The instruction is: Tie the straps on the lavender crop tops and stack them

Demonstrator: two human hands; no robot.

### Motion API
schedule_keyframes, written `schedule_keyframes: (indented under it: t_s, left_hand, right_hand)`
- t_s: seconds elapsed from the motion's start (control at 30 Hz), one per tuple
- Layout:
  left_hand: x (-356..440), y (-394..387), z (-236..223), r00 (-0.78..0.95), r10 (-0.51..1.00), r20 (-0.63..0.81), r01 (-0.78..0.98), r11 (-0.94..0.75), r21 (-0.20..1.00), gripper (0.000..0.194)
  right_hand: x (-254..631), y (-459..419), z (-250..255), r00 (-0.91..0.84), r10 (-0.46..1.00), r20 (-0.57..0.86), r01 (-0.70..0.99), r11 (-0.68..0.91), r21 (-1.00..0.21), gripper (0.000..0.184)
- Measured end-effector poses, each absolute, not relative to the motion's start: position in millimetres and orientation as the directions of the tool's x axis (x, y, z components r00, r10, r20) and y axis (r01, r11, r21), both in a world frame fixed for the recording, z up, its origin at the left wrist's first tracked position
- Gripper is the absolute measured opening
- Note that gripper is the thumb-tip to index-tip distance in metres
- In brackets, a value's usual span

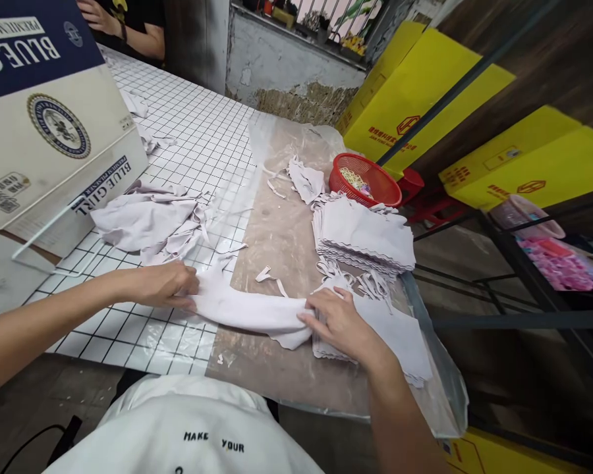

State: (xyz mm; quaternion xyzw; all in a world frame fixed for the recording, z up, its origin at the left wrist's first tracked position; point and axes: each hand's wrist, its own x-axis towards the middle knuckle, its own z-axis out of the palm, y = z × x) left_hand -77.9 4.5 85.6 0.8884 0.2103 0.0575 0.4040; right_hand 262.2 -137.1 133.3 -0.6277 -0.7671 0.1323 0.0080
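Note:
A pale lilac fabric piece (254, 312) with a wavy edge is stretched sideways above the table front. My left hand (170, 285) pinches its left end, and my right hand (337, 321) grips its right end between thumb and fingers. Just beyond my right hand lies a neat stack of similar fabric pieces (366, 234), with another stack (400, 336) partly under my wrist. A loose heap of fabric (148, 220) sits beyond my left hand. Between the stacks and the held piece lies a thin cut strip (271, 279).
A large cardboard box (54, 125) stands at the left on the gridded tabletop (192, 99). Plastic sheeting (277, 230) covers the right part. A red basket (366, 174) holds small items. Yellow boxes (420, 92) and a metal rack stand right. Another person's arm (138, 39) shows at the back.

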Motion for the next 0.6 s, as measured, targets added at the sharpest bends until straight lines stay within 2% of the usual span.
schedule_keyframes:
  t_s: [0.07, 0.1, 0.13, 0.2, 0.27, 0.33, 0.4, 0.53, 0.6]
  left_hand:
    - [-69.8, 4.5, 93.0, 0.932, 0.341, -0.126, 0.284, -0.468, 0.837, 0.041]
    - [-63.5, 4.9, 96.5, 0.932, 0.333, -0.143, 0.272, -0.381, 0.883, 0.042]
    - [-56.3, 5.7, 99.5, 0.922, 0.359, -0.142, 0.253, -0.284, 0.925, 0.045]
    - [-40.5, 7.6, 103.5, 0.899, 0.420, -0.125, 0.174, -0.081, 0.981, 0.049]
    - [-25.7, 9.5, 105.2, 0.870, 0.483, -0.097, 0.063, 0.086, 0.994, 0.050]
    - [-13.6, 10.6, 106.4, 0.849, 0.523, -0.074, -0.026, 0.182, 0.983, 0.048]
    - [-4.2, 10.2, 109.1, 0.853, 0.518, -0.063, -0.072, 0.237, 0.969, 0.049]
    - [9.2, 7.3, 122.0, 0.892, 0.452, -0.024, -0.118, 0.283, 0.952, 0.055]
    - [12.3, 8.1, 129.8, 0.899, 0.438, 0.011, -0.136, 0.255, 0.957, 0.058]
  right_hand:
    - [255.4, -130.6, 128.7, -0.071, 0.997, 0.038, 0.963, 0.078, -0.256, 0.010]
    - [247.5, -129.0, 126.6, -0.018, 0.996, 0.092, 0.942, 0.047, -0.331, 0.012]
    - [237.2, -128.8, 124.2, -0.002, 0.997, 0.080, 0.894, 0.038, -0.446, 0.014]
    - [212.5, -132.6, 116.0, -0.109, 0.989, -0.102, 0.711, 0.006, -0.703, 0.023]
    - [188.8, -139.5, 102.4, -0.269, 0.920, -0.287, 0.522, -0.111, -0.846, 0.028]
    - [172.5, -144.9, 86.1, -0.282, 0.891, -0.355, 0.411, -0.222, -0.884, 0.031]
    - [165.7, -145.6, 72.6, -0.153, 0.934, -0.323, 0.316, -0.264, -0.911, 0.037]
    - [172.0, -135.2, 67.5, 0.082, 0.979, -0.187, 0.113, -0.195, -0.974, 0.050]
    - [179.3, -130.4, 74.3, 0.126, 0.983, -0.135, 0.027, -0.140, -0.990, 0.045]
